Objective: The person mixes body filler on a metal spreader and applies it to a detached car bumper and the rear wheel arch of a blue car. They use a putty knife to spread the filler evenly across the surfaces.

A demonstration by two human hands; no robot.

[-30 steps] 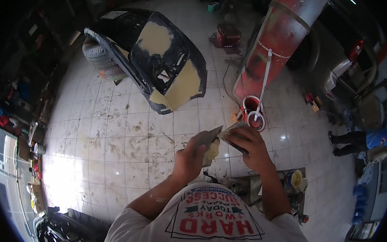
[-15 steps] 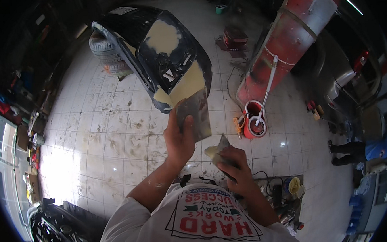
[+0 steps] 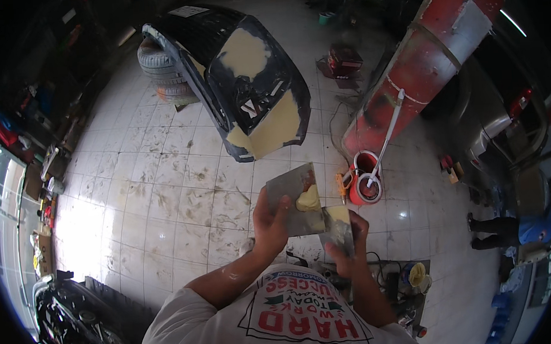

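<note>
My left hand (image 3: 269, 228) is closed on a flat grey metal plate (image 3: 284, 190), thumb on top. A lump of pale yellow putty (image 3: 309, 199) sits on the plate's right half. In my right hand (image 3: 354, 248) is a thin putty spreader (image 3: 340, 232), smeared with the same yellow putty; its left edge overlaps or meets the plate's lower right corner. Beyond my hands stands a black car bumper (image 3: 219, 115), propped by stacked tires (image 3: 158, 64). Dried-looking yellow filler (image 3: 247, 54) covers several patches of the bumper. No contact shows between the bumper and either hand.
To the right, a red bucket (image 3: 356, 196) with a white pipe stands by a leaning red pillar (image 3: 411, 69). Near my right elbow is an open yellow-rimmed can (image 3: 417, 274). Black motorcycle-like parts (image 3: 83, 322) lie lower left; another person (image 3: 506, 227) is far right.
The plate has come away from in front of the bumper's lower corner and now shows its putty lump. My right hand has brought the spreader up to the plate. The view has shifted slightly.
</note>
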